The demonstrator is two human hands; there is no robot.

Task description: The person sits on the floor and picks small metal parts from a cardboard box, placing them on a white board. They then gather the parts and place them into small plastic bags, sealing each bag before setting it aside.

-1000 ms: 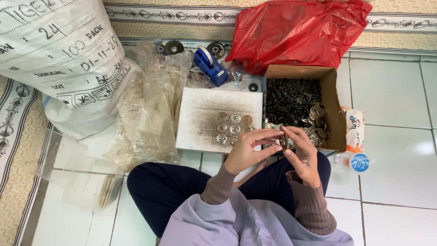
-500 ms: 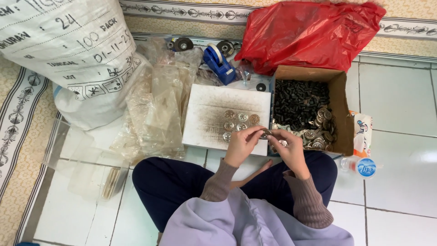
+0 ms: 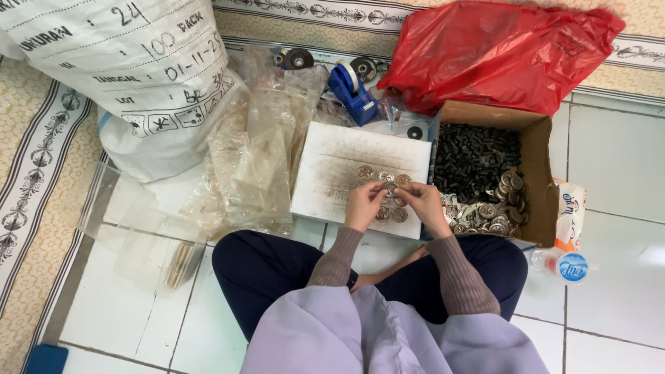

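Now we look down at our own lap as we sit cross-legged on a white tiled floor (image 3: 609, 166). Our left hand (image 3: 364, 204) and right hand (image 3: 424, 204) meet over a white board (image 3: 332, 173) that lies on the floor just ahead of our knees. Both hands have their fingertips pinched together on one small round metal disc (image 3: 389, 187), which is held between them just above the board. More discs of the same kind (image 3: 384, 174) lie on the board, right beside and under the hands. To the right, touching the board's edge, stands an open cardboard box (image 3: 537, 173); its far part is filled with small black parts (image 3: 474, 156), and metal discs (image 3: 495, 208) are heaped at its near end. Behind the box lies a crumpled red plastic bag (image 3: 499, 52). A blue tape dispenser (image 3: 353, 90) sits just beyond the board. To the left of the board is a pile of clear plastic bags (image 3: 256, 152), and further left a big white woven sack (image 3: 118, 69) with dark markings. Beside the box on the right lie a small white packet (image 3: 569, 211) and a bottle with a blue cap (image 3: 571, 266). We wear dark trousers, brown ribbed sleeves and a lilac garment.
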